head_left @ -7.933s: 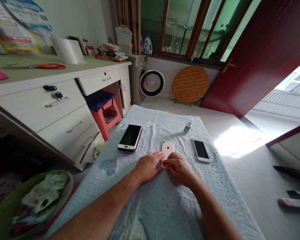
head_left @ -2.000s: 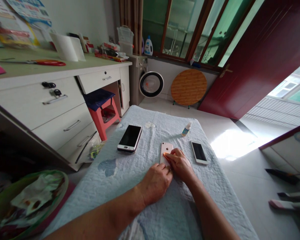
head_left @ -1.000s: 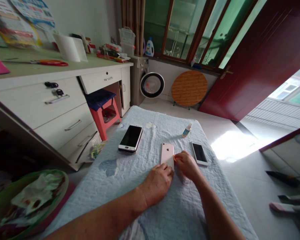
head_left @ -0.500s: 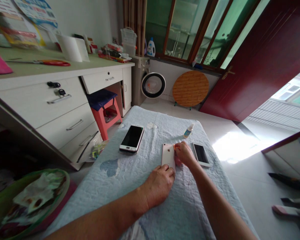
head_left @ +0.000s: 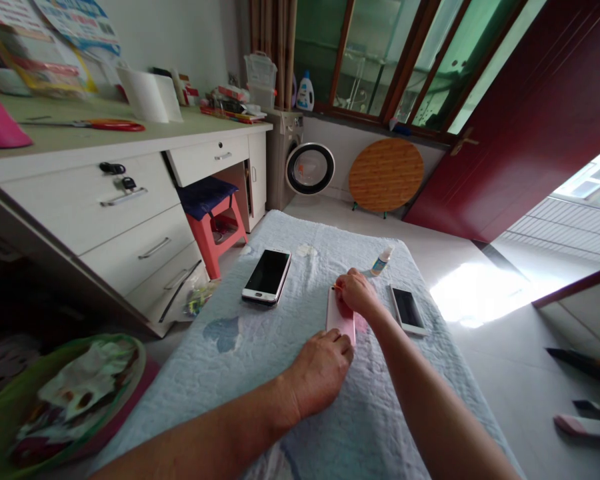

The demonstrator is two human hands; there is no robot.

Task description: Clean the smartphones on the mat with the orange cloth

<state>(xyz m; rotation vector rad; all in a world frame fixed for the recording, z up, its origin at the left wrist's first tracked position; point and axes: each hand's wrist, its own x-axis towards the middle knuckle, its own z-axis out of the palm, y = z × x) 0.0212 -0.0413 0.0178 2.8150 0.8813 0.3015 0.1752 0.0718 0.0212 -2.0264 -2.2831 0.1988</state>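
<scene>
A pink phone (head_left: 339, 318) lies face down on a light blue quilted cloth (head_left: 260, 347). My left hand (head_left: 321, 372) rests with curled fingers on the phone's near end, pressing it to the cloth. My right hand (head_left: 356, 294) lies over the phone's far end, fingers pinched on a small orange item that I cannot make out. A bigger phone (head_left: 267, 275) with a dark screen lies to the left, and a small white phone (head_left: 409, 310) to the right.
A small dropper bottle (head_left: 381, 261) stands at the cloth's far edge beside white scraps (head_left: 305, 251). A desk with drawers (head_left: 105, 213) and a red stool (head_left: 215, 230) are on the left. A green basin (head_left: 55, 400) of rubbish sits near left.
My right hand has slid up along the pink phone's right edge to its far end, with the orange item pinched. My left hand has stayed on the near end.
</scene>
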